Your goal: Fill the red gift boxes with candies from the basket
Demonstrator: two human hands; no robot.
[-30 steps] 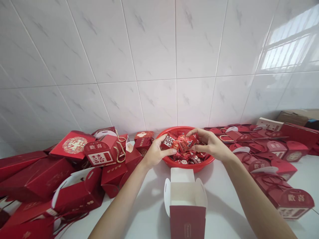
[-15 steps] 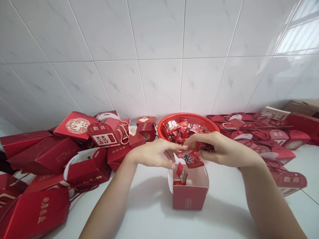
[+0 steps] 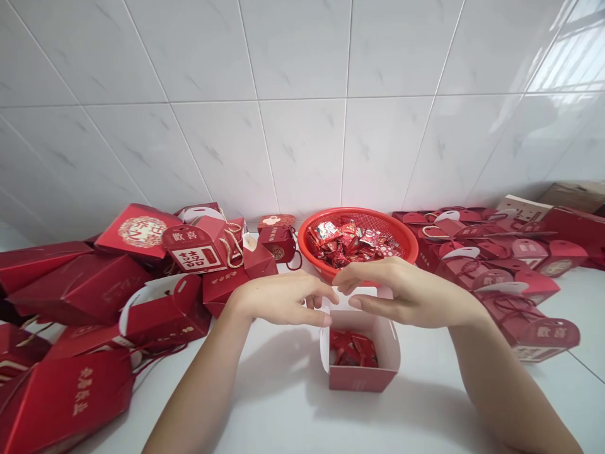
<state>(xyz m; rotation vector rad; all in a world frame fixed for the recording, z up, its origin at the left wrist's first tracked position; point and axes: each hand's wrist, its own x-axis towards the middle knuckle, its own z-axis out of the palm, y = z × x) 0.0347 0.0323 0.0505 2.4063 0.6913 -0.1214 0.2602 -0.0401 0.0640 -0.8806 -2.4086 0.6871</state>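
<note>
Between my forearms an open red gift box (image 3: 363, 381) with a white inside stands on the white table. Red-wrapped candies (image 3: 352, 350) lie at its bottom. My left hand (image 3: 288, 296) hovers over the box's left rim, fingers apart and holding nothing. Above the right rim, my right hand (image 3: 401, 290) is also empty, thumb and fingers spread. The fingertips of both hands come close together over the back of the box. Just behind them sits a red plastic basket (image 3: 410, 243) holding many wrapped candies (image 3: 350, 239).
Red gift boxes (image 3: 70, 394) with cord handles are piled on the left. More red boxes (image 3: 529, 321) stand in rows on the right, with a cardboard box (image 3: 579, 195) at the far right back. A tiled wall (image 3: 302, 151) closes off the table's (image 3: 283, 410) back.
The candies that were in and below my hands have dropped into the box. Both hands are now empty, still above it. The view has shifted slightly.
</note>
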